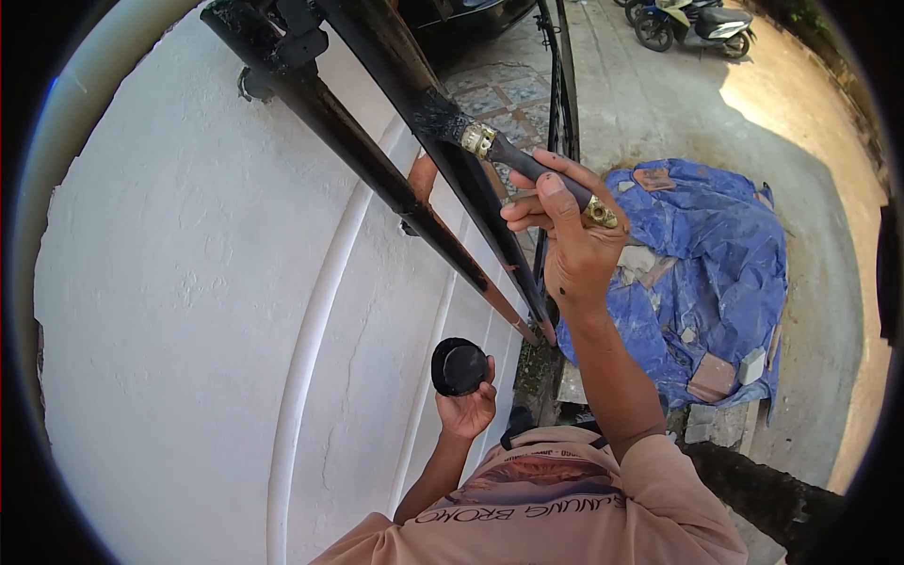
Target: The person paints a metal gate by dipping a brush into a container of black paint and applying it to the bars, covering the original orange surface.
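Note:
My right hand is closed around the dark handle of a paintbrush. Its black-coated bristles touch the upper part of a black metal post, which has reddish-brown patches lower down. A second black metal bar runs slantwise beside it, close to the white wall. Lower down, my left hand holds a small round cup of black paint from below and the side. The cup's dark opening faces up toward me. A small dark spot shows on my right wrist.
A white wall with raised mouldings fills the left side. To the right, a blue tarp lies crumpled with broken bricks and tile pieces on it. Motorbikes stand on the concrete at the top right, and a dark vehicle is behind the bars.

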Motion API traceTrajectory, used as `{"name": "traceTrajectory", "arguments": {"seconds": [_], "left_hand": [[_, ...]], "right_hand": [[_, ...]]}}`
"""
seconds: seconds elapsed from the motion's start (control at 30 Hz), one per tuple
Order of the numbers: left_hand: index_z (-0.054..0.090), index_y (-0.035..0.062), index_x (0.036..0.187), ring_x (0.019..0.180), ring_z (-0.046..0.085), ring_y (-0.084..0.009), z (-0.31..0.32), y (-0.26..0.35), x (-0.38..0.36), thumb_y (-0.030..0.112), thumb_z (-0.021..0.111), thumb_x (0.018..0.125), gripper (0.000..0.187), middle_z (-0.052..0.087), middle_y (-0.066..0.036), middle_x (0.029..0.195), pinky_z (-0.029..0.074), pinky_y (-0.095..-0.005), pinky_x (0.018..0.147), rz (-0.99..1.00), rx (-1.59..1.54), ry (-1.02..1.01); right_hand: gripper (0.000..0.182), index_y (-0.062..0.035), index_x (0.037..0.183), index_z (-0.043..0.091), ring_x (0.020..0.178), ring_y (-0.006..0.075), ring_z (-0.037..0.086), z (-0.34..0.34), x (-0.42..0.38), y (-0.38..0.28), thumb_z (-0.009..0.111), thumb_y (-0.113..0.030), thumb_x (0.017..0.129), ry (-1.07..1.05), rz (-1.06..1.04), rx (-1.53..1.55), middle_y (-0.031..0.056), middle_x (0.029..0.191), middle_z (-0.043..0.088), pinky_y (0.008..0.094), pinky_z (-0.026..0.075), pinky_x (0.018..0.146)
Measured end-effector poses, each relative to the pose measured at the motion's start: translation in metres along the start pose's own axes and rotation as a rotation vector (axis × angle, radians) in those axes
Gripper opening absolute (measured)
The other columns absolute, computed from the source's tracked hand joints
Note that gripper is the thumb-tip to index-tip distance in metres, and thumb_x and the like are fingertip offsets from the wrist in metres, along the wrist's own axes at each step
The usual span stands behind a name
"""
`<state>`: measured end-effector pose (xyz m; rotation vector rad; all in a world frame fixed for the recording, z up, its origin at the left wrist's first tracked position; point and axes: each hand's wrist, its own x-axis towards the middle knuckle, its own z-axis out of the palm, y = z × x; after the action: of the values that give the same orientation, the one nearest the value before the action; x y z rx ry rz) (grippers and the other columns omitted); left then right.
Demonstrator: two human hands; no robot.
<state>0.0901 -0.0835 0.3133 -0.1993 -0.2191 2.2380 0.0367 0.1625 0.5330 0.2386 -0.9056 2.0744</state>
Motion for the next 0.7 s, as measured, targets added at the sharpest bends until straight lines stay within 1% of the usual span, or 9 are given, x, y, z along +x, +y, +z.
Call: {"name": "traceTrajectory", "arguments": {"seconds": [0.07,0.17,0.2,0.23,0.33,0.43,0.53,0.63,0.7], "left_hand": [[0.055,0.0142,0.14,0.105,0.064,-0.0358,-0.001,0.002,-0.001,0.042,0.062,0.091,0.057,0.053,-0.017,0.141,0.06,-0.0349,0.086,0.017,0.007,-0.016],[0.056,0.0123,0.138,0.106,0.064,-0.0365,-0.007,0.006,-0.006,0.043,0.061,0.091,0.056,0.052,-0.017,0.142,0.06,-0.0361,0.087,0.047,0.001,-0.03],[0.057,0.0051,0.135,0.106,0.063,-0.0398,-0.004,0.003,-0.005,0.04,0.057,0.092,0.055,0.05,-0.02,0.143,0.061,-0.0398,0.087,0.07,-0.024,-0.057],[0.056,0.0052,0.136,0.107,0.063,-0.0399,-0.003,0.001,-0.005,0.04,0.057,0.093,0.055,0.05,-0.02,0.143,0.061,-0.0399,0.087,0.07,-0.038,-0.061],[0.054,0.005,0.137,0.109,0.063,-0.04,-0.012,0.003,-0.007,0.04,0.056,0.093,0.057,0.05,-0.02,0.143,0.06,-0.0397,0.088,0.073,-0.058,-0.082],[0.056,0.0063,0.137,0.107,0.063,-0.0386,-0.018,0.005,-0.007,0.042,0.057,0.092,0.057,0.05,-0.019,0.144,0.06,-0.0382,0.088,0.066,-0.056,-0.087],[0.056,0.0065,0.137,0.107,0.063,-0.0384,-0.024,0.008,-0.008,0.043,0.055,0.093,0.056,0.049,-0.019,0.144,0.059,-0.0377,0.088,0.068,-0.047,-0.095],[0.051,0.0066,0.14,0.109,0.063,-0.0407,-0.025,0.008,-0.008,0.043,0.053,0.095,0.058,0.047,-0.021,0.146,0.059,-0.0392,0.089,0.077,-0.051,-0.113],[0.048,0.0067,0.143,0.11,0.063,-0.0418,-0.023,0.008,-0.007,0.043,0.052,0.096,0.06,0.046,-0.022,0.146,0.059,-0.0402,0.09,0.064,-0.033,-0.127]], "right_hand": [[0.023,0.0086,0.115,0.065,0.074,0.0185,0.072,-0.024,-0.015,-0.005,0.063,-0.002,0.095,-0.011,0.006,-0.133,0.021,0.096,0.07,0.0256,0.06,0.065],[0.025,0.0043,0.116,0.067,0.076,0.0174,0.071,-0.029,-0.016,-0.031,0.065,0.001,0.092,-0.192,-0.329,-0.463,0.0186,0.102,0.069,0.0258,0.059,0.066],[0.029,0.0019,0.118,0.067,0.076,0.0175,0.071,-0.024,-0.008,-0.041,0.066,0.003,0.089,-0.296,-0.514,-0.63,0.0177,0.104,0.068,0.0263,0.059,0.065],[0.034,-0.0005,0.119,0.067,0.076,0.0176,0.07,-0.016,0.005,-0.055,0.068,0.005,0.086,-0.398,-0.703,-0.787,0.0169,0.106,0.067,0.0268,0.058,0.065],[0.05,-0.0103,0.126,0.068,0.073,0.0198,0.068,0.011,0.035,-0.062,0.071,0.001,0.077,-0.654,-1.041,-1.107,0.0146,0.109,0.064,0.0283,0.053,0.055],[0.053,-0.011,0.129,0.066,0.067,0.019,0.064,0.012,0.041,-0.059,0.069,-0.007,0.077,-0.898,-1.057,-1.385,0.0131,0.107,0.063,0.0273,0.045,0.044],[0.056,-0.0084,0.13,0.064,0.063,0.0174,0.062,-0.011,0.017,-0.054,0.07,-0.005,0.075,-1.075,-1.032,-1.506,0.0123,0.103,0.063,0.0266,0.043,0.041],[0.057,-0.0063,0.129,0.065,0.065,0.0167,0.062,-0.006,-0.001,-0.068,0.071,-0.003,0.072,-1.194,-0.985,-1.549,0.0111,0.097,0.062,0.0271,0.042,0.041],[0.058,-0.0069,0.128,0.066,0.065,0.0171,0.062,0.009,0.006,-0.07,0.072,-0.002,0.07,-1.065,-1.109,-1.525,0.0105,0.094,0.062,0.0276,0.042,0.042]]}}
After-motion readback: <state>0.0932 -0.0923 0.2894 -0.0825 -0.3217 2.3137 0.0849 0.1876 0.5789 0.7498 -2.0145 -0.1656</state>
